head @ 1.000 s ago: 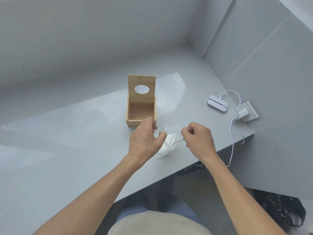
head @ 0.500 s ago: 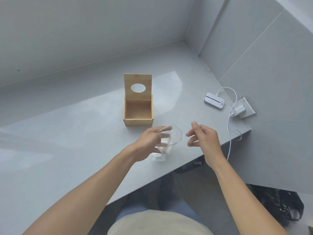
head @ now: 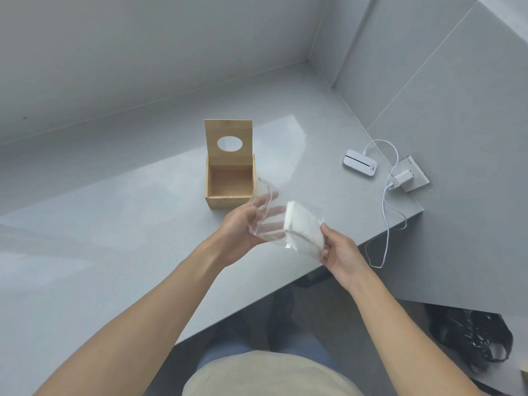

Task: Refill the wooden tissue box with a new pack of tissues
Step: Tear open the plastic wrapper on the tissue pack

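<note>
The wooden tissue box (head: pixel 230 192) stands on the grey counter (head: pixel 114 224), its lid with an oval hole tipped upright at the back; the inside looks empty. Just in front of it, above the counter, both hands hold a clear plastic bag (head: pixel 268 212) containing a white stack of tissues (head: pixel 303 232). My left hand (head: pixel 243 227) grips the bag's open, empty end, fingers showing through the plastic. My right hand (head: pixel 340 252) holds the end with the tissues, which sit at the bag's right end.
A small white device (head: pixel 360 162) lies at the counter's right, wired by a white cable (head: pixel 385 224) to a charger in a wall socket (head: pixel 407 178). The counter's front edge runs diagonally below the hands. A black plastic bag (head: pixel 471 335) lies on the floor, lower right.
The pack left the counter and now hangs between both hands. My right hand, empty and apart half a second ago, has taken hold of the tissue end; the bag is stretched out.
</note>
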